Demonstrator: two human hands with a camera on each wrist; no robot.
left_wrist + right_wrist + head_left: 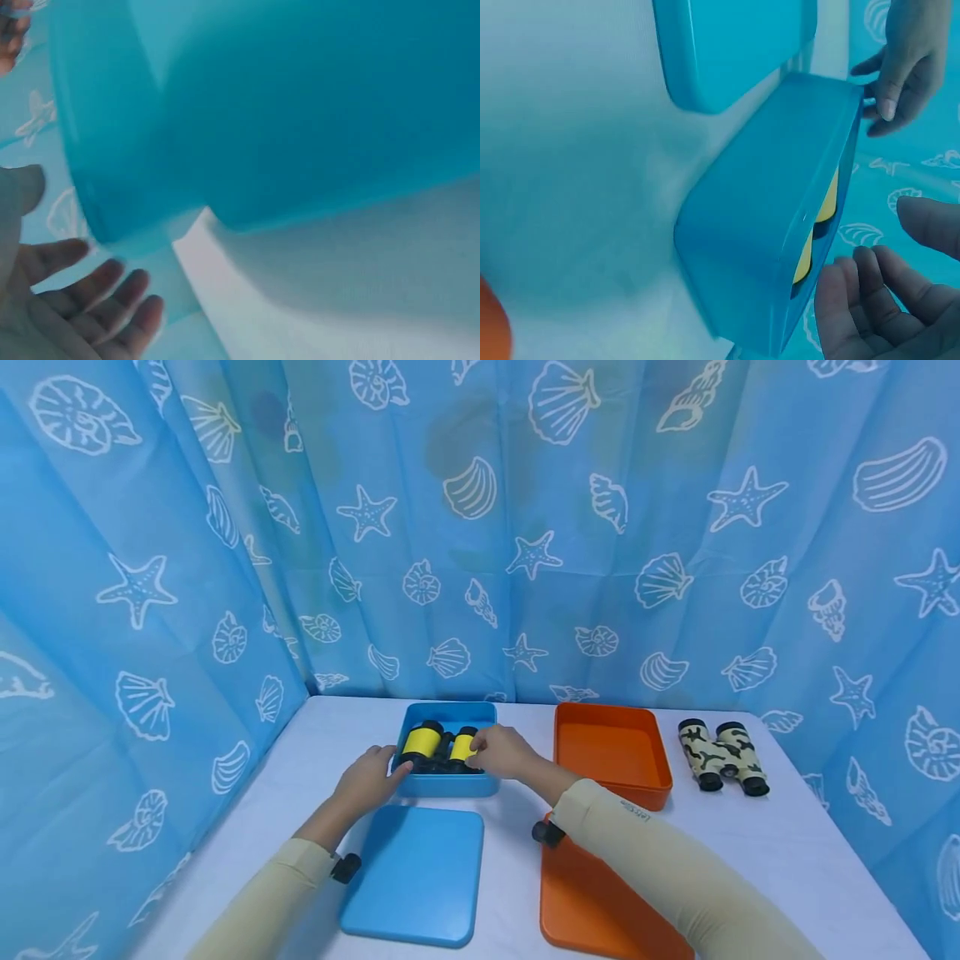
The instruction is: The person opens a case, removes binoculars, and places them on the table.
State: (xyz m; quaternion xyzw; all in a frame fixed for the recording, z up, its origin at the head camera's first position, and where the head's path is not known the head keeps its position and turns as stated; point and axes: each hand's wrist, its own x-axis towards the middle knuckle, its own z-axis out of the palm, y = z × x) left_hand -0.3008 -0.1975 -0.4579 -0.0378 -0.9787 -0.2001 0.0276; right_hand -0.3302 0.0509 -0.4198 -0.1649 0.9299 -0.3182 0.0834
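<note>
Looks like some kinda curtained-off filming booth tbh, cos blue seashell-print curtains (480, 602) hang beyond the left hand (369, 778) and right hand (504, 752) and out to both sides of them, with a white table (511, 881) beneath and small black cameras (347, 867) at the wrists.

Both arms (660, 868) outstretched, fingers (877, 296) slightly bent

We find 1 small line of dark lettering (635, 812) in the head view, printed on the pale right sleeve (667, 860), just behind the cuff (576, 806). It slants down along the forearm; we read "Lets" at its start, while the letters after that are too small for us to tell.
</note>
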